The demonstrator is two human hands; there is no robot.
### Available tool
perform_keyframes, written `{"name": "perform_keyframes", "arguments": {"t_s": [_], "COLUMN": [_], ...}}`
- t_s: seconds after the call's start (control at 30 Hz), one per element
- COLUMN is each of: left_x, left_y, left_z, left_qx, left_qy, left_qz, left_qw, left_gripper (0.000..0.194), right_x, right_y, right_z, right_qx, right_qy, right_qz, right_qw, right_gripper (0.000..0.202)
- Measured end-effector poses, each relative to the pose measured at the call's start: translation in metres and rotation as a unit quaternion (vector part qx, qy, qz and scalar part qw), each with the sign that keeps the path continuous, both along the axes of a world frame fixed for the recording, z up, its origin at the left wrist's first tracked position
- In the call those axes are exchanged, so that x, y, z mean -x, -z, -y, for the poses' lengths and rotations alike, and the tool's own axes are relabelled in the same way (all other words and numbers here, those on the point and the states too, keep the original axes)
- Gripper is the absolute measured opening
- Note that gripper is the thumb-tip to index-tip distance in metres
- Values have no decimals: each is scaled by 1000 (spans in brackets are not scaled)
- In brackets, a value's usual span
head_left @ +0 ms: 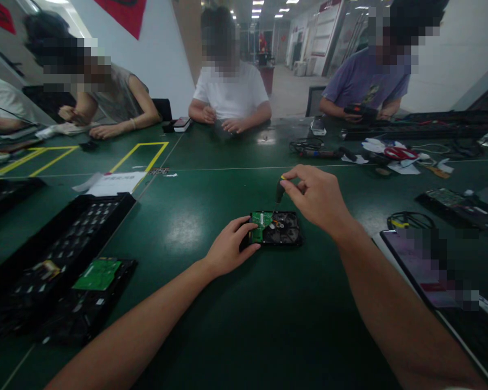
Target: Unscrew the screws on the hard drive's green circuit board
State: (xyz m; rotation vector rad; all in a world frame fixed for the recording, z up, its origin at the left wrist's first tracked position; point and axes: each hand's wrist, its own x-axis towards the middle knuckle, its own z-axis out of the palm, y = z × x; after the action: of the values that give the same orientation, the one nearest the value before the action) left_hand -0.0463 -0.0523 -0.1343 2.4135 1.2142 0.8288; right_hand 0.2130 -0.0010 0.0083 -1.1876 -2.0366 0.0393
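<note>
A hard drive (285, 229) lies flat on the green table with its green circuit board facing up. My left hand (231, 244) grips its left end, thumb along the near edge and fingers over the board's side. In my right hand (315, 197) is a screwdriver (279, 194) with a dark handle and a yellow end, pinched between thumb and fingers. The shaft points down, its tip at or just above the far edge of the board; whether it touches a screw is too small to tell.
At left, a long black tray (61, 244) stands beside another hard drive (95, 276). A tablet (423, 265) and coiled cable (410, 221) lie at right, near more electronics (447, 203). A white paper (116, 183) lies farther left. Several people sit across the table.
</note>
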Motion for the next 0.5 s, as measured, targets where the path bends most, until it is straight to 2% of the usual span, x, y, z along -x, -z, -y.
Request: {"name": "perform_keyframes", "arguments": {"t_s": [0.2, 0.5], "left_x": [0, 0], "left_y": [0, -2], "left_z": [0, 0], "left_qx": [-1, -3], "left_qy": [0, 2], "left_qz": [-3, -2], "left_qw": [1000, 1000], "left_gripper": [53, 54], "right_x": [0, -1], "right_y": [3, 1], "right_z": [0, -2], "right_qx": [39, -15], "right_qy": [3, -23], "right_qz": [-58, 10], "right_qw": [998, 1000], "right_gripper": [6, 17]}}
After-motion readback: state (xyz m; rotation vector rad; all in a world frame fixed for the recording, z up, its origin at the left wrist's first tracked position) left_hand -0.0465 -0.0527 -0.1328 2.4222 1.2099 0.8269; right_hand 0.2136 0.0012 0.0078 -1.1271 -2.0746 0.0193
